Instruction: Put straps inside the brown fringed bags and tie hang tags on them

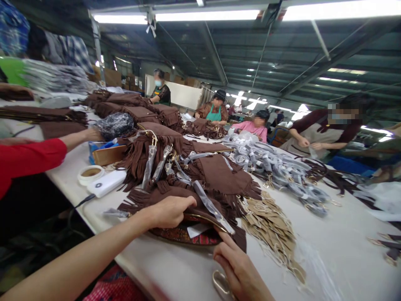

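Observation:
A brown fringed bag (156, 193) lies at the table's front edge with its zipped mouth spread apart, showing a red and dark patterned lining (173, 235). My left hand (171, 212) is closed on the upper rim of that mouth; part of its grip is hidden. At the right end of the opening, my right hand (234, 261) holds the edge between its fingers. A small white tag (198, 230) sticks out over the lining. A plastic-wrapped strap piece (213, 205) lies across the bag. Beside my right wrist rests a gold metal clip (221, 283).
Brown fringed bags (219, 173) are heaped behind. Tan tags with strings (269, 225) and wrapped grey straps (269, 161) lie to the right. A tape roll (90, 174) and white corded device (106, 184) sit left. A red-sleeved arm (37, 161) reaches in; several co-workers stand around.

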`<state>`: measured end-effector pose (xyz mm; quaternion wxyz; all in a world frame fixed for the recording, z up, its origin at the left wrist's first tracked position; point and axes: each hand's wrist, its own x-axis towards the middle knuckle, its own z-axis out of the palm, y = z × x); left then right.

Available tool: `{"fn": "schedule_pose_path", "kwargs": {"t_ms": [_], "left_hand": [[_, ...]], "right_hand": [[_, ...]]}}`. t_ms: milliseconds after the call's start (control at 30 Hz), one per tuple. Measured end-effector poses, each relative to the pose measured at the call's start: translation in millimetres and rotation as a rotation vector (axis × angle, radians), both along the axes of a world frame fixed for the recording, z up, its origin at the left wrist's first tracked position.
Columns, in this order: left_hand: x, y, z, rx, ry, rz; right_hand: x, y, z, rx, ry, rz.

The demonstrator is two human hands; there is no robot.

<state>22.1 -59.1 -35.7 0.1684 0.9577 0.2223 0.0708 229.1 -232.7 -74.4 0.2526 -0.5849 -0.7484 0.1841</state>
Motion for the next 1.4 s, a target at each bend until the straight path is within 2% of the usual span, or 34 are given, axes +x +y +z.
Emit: {"fn": "schedule_pose_path", "kwargs": {"t_ms": [100,167,233,367,467,567,633,667,767,833,900,967,1067,1133,1267,1400], "left_hand": [[-9,-9,3.8,0.107,0.063,-0.069],[-17,-15,0.0,0.201,0.117,-0.136],[-25,-16,-5.7,0.229,0.12,-0.172],[-29,-10,-4.4,0.18,0.038,-0.097],[-21,-17,6.6,0.279,-0.026,-0.029],[-7,-39,6.3,0.389,-0.024,-0.188],[3,-53,-6.3,0.396,0.007,-0.303],[8,-57,-15.5,0.391,0.022,-0.314],[21,-56,-42.6,0.362,0.051,-0.216],[26,-49,-51.3,0.321,0.059,-0.155],[29,-41,-49.5,0.302,0.055,-0.123],[30,-36,-40.7,0.273,0.037,-0.085],[32,-34,-27.9,0.213,0.073,-0.137],[35,-36,-24.7,0.165,0.128,-0.16],[43,-36,-26.6,0.062,0.158,-0.01],[51,-32,-29.2,0.017,0.148,0.101]], "right_hand": [[7,2,-11.2,0.04,0.004,-0.017],[10,2,-17.1,0.078,0.009,-0.023],[13,2,-18.7,0.099,0.028,-0.032],[10,3,-11.3,0.034,0.035,-0.021],[3,5,-6.8,-0.089,-0.086,-0.035],[-5,12,-7.1,-0.164,-0.145,-0.089],[-7,16,-8.1,-0.13,-0.101,-0.086],[-7,18,-8.1,-0.106,-0.074,-0.082],[-4,23,-4.7,-0.068,-0.015,-0.085],[0,25,0.5,-0.081,0.019,-0.097],[4,27,6.8,-0.104,0.044,-0.108],[6,30,12.2,-0.107,0.053,-0.105],[10,32,15.1,-0.104,0.039,-0.088],[12,33,13.3,-0.143,-0.002,-0.1],[12,34,6.0,-0.21,-0.132,-0.141],[3,40,0.6,-0.218,-0.15,-0.134]]}}
